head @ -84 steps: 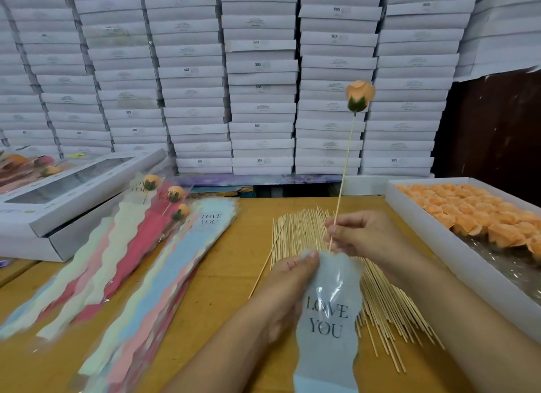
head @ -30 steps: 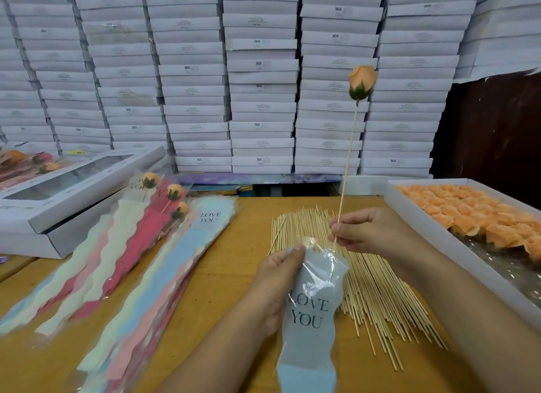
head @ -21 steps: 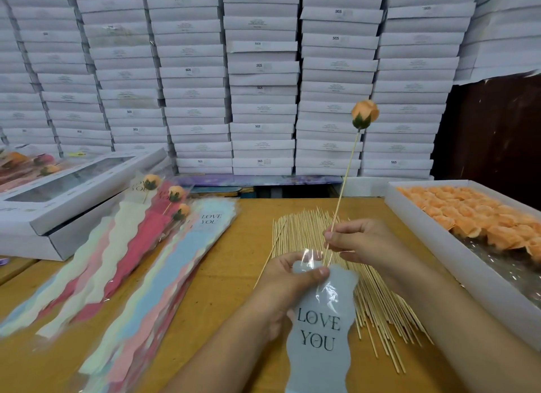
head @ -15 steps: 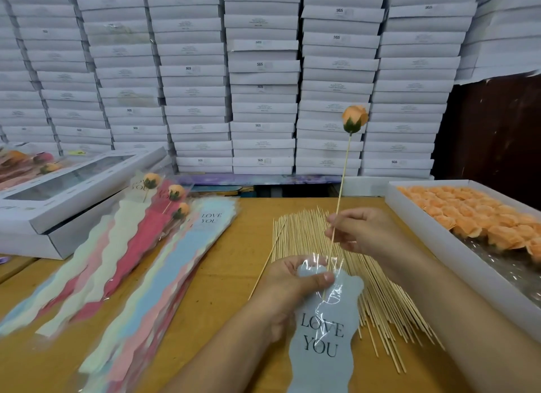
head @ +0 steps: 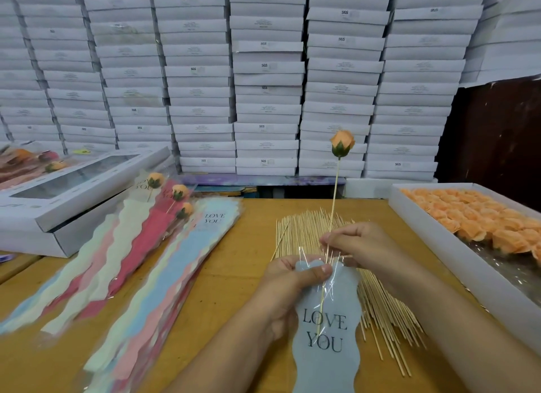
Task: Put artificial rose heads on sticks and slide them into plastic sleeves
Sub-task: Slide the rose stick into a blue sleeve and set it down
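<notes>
Fingers of my right hand [head: 355,244] pinch the stick [head: 333,199]; my left hand [head: 292,278] pinches the sleeve [head: 328,328] mouth, thumb on top.

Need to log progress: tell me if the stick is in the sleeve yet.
Partly in. The stick shows through the sleeve down to the lettering; the rose head stands high above the opening.

Orange rose head [head: 342,139], pale blue sleeve [head: 328,351], black lettering.

Wooden table [head: 234,264], wall of stacked white boxes [head: 263,70] behind, dark panel [head: 497,135] right
</notes>
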Demonstrator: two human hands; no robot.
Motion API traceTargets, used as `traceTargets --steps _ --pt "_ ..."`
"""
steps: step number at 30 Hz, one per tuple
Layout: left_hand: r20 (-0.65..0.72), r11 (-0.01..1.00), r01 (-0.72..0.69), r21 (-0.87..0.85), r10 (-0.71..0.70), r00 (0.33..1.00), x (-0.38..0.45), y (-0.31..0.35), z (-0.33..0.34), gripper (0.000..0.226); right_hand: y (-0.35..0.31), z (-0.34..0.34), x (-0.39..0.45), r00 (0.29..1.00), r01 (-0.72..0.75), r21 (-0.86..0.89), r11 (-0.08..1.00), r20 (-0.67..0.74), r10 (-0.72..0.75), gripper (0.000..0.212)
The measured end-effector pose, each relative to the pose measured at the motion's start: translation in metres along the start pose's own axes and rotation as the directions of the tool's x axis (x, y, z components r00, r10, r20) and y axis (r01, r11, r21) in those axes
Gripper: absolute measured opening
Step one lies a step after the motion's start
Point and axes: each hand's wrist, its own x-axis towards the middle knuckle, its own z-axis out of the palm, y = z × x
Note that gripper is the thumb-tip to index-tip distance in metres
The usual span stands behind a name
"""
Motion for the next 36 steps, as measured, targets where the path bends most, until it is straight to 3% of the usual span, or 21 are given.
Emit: traceTargets --steps 7,11,17,22,28,31,36 --pt "0.03 0.993 0.075 0.092 -0.078 0.996 -0.006 -0.001 0.005 0.031 -0.016 -0.025 0.013 0.969 0.055 0.172 0.983 -0.249 -0.011 0.012" --pt "0.051 0.994 0.059 0.087 -0.064 0.997 -0.005 0.0 0.004 0.011 -0.007 -0.018 0.005 0.993 -0.002 0.072 0.997 -0.12 0.011 0.013" --pt "0.091 1.0 0.018 -0.017 -0.017 0.996 -0.005 0.003 0.003 0.026 0.002 -0.002 -0.01 0.999 -0.031 0.034 0.999 0.038 0.029 0.012" --pt "0.141 1.0 0.01 -0.005 -0.01 0.99 -0.007 0.004 0.002 0.015 -0.004 -0.003 -0.009 0.999 -0.027 0.016 1.0 0.032 0.026 0.016" --pt "0.157 0.999 0.036 0.04 -0.042 0.987 -0.01 -0.002 0.003 0.012 -0.016 -0.014 0.004 0.985 -0.021 0.188 0.982 -0.167 0.053 0.019" --pt "0.117 0.999 0.03 0.037 -0.034 0.993 -0.01 -0.001 0.002 0.027 -0.009 -0.007 -0.002 0.993 -0.038 0.119 0.992 -0.104 0.05 0.021" --pt "0.14 1.0 0.008 -0.025 -0.005 0.99 -0.008 0.003 0.003 0.006 0.003 0.016 -0.021 0.999 -0.018 0.086 0.996 -0.046 0.022 0.021"
